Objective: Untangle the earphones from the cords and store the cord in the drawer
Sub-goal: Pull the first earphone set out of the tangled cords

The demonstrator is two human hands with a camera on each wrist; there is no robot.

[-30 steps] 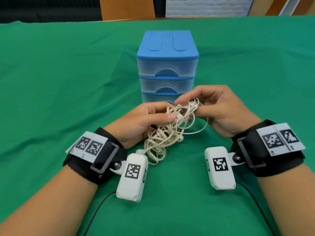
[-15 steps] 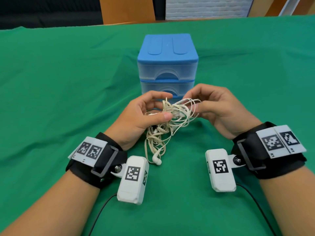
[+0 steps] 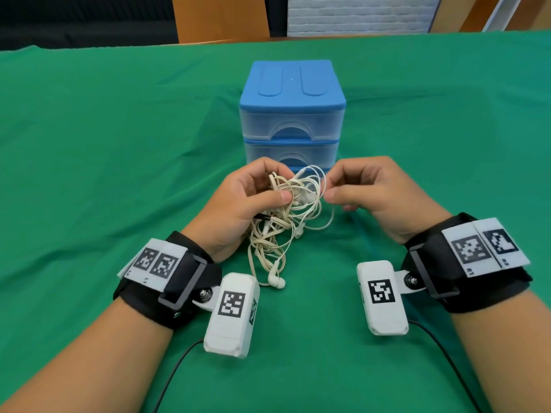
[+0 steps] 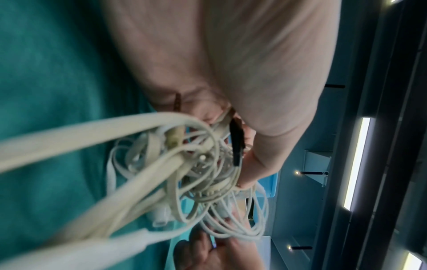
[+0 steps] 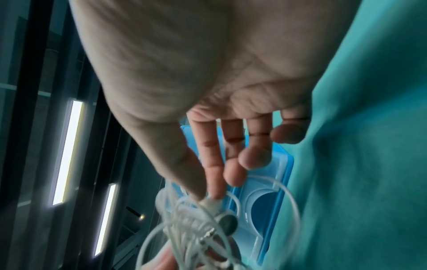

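Both hands (image 3: pixel 301 195) grip tangle (image 3: pixel 286 222); drawers (image 3: pixel 292 129) seemingly closed.

A cream and white tangle of earphones and cords (image 3: pixel 286 216) hangs above the green cloth, before a closed blue three-drawer chest (image 3: pixel 292 114).

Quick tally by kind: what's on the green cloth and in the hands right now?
Drawer units: 1, the blue unit, visible drawers shut
Cable tangles: 1, the tangle, strand count unclear
Earbuds hanging free: 1, the earbud
Hands: 2, left hand grips the tangle, right hand pinches a strand
Wrist cameras: 2
Total: 7
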